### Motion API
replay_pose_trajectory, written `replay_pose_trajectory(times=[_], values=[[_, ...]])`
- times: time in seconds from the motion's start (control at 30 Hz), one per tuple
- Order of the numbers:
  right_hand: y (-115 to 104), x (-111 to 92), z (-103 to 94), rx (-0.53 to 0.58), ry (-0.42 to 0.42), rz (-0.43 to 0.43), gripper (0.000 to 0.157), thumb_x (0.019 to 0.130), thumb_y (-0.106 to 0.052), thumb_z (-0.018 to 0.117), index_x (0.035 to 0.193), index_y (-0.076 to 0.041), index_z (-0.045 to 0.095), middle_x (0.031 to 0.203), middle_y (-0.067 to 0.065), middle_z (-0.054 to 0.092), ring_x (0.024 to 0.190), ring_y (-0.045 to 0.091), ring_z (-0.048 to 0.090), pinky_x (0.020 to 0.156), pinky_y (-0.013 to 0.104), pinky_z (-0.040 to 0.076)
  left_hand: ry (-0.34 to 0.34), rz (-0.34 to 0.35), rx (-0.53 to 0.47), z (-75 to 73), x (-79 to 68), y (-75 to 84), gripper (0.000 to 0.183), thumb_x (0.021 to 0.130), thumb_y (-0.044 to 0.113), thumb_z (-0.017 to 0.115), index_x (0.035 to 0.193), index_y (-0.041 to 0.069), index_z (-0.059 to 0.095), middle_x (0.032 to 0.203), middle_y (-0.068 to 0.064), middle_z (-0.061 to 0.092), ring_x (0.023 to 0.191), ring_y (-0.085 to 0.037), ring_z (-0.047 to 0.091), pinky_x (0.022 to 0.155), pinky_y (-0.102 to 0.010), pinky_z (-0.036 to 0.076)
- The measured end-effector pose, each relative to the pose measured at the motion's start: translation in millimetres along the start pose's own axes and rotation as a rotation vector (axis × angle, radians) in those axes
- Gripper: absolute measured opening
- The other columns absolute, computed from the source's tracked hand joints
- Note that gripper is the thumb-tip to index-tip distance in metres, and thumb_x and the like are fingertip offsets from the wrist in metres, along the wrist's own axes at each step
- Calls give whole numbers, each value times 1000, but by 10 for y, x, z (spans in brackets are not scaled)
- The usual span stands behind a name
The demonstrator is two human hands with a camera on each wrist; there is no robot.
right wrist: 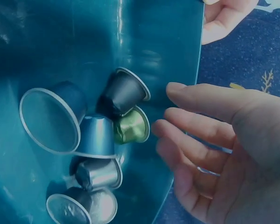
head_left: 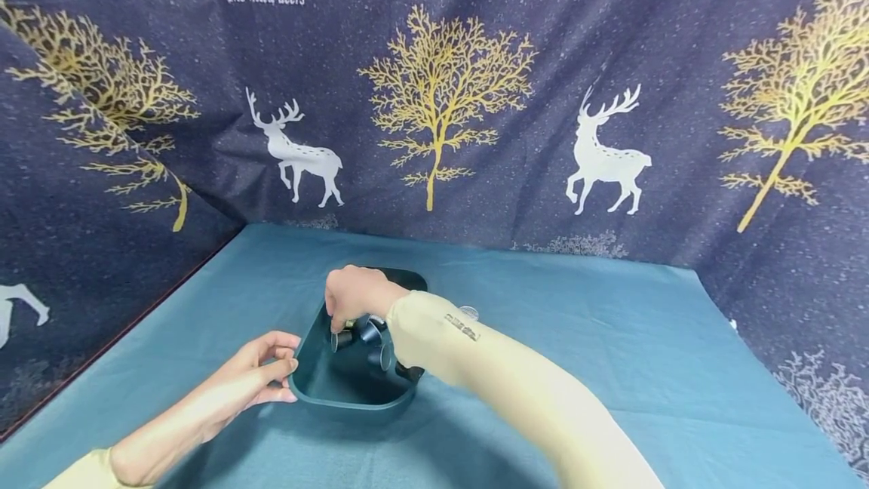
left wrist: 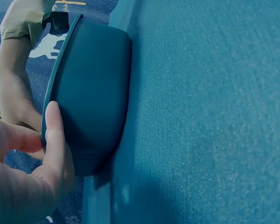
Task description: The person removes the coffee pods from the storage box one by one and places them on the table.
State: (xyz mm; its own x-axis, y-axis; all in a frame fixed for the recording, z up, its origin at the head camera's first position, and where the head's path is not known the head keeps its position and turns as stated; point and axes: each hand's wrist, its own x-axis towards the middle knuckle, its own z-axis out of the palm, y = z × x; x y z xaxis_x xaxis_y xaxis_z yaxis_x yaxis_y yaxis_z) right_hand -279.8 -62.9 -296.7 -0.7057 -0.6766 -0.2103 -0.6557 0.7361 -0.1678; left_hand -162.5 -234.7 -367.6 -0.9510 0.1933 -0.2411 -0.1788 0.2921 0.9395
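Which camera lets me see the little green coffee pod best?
The right wrist view: the green coffee pod shows close up, mostly uncovered, in the teal bin. The head view shows only a tiny yellowish-green bit by the right hand. The left wrist view shows none; the bin's wall hides it.

A navy curtain (head_left: 529, 179) with white deer (head_left: 611, 166) and golden trees (head_left: 437, 138) hangs behind blue cloth (head_left: 577, 315).
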Motion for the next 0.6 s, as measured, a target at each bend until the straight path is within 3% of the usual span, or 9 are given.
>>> replay_pose_trajectory(times=[0.27,0.6], values=[[-97,76,94,-70,-4,120,21,84,-31,78,71,-20,67,73,-6,63,68,13,58,62,31,50,10,9,-2,10,-13,-1,50,102,14,48,142,-9,27,113,-11,45,86,-16,51,80,-31,60],[-73,114,176,-42,-4,124,23,88,-23,73,66,-19,68,66,-5,69,61,11,61,57,29,48,19,29,-10,42,-9,-6,50,101,13,49,140,-10,28,109,-9,45,84,-15,53,79,-32,60]])
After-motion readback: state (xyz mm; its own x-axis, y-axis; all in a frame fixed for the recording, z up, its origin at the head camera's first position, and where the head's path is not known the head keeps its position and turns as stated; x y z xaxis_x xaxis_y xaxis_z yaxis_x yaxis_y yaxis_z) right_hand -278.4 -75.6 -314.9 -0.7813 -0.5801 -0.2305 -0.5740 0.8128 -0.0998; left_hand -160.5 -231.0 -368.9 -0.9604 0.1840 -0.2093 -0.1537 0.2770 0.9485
